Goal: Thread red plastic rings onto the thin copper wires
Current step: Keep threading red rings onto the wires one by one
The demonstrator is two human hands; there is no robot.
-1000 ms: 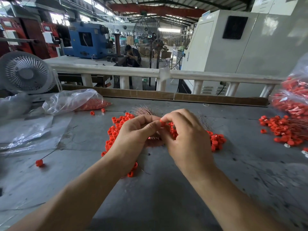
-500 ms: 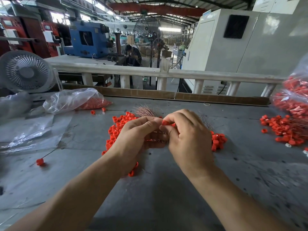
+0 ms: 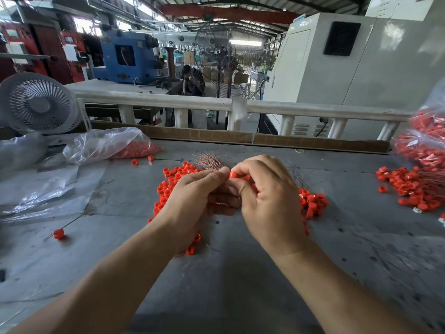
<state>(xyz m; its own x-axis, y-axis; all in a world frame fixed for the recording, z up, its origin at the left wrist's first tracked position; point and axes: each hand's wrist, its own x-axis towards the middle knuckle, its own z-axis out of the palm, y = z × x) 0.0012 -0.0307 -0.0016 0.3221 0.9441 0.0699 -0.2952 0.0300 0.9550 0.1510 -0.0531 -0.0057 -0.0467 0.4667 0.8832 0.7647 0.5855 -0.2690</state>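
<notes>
My right hand (image 3: 269, 196) pinches one red plastic ring (image 3: 233, 175) between thumb and forefinger at the middle of the grey table. My left hand (image 3: 192, 201) meets it fingertip to fingertip and grips a bundle of thin copper wires (image 3: 209, 162), whose ends fan out behind the fingers. A loose heap of red rings (image 3: 172, 179) lies under and around both hands, partly hidden by them. The wire tip at the ring is too fine to make out.
A second heap of red rings (image 3: 409, 186) and a full plastic bag (image 3: 431, 145) sit at the right. Another bag of rings (image 3: 108, 145) and a white desk fan (image 3: 38, 104) stand at the left. One ring on a wire (image 3: 59, 233) lies alone at the left front.
Both hands have stayed together over the heap. The ring in my right fingers now shows more plainly above the left fingertips.
</notes>
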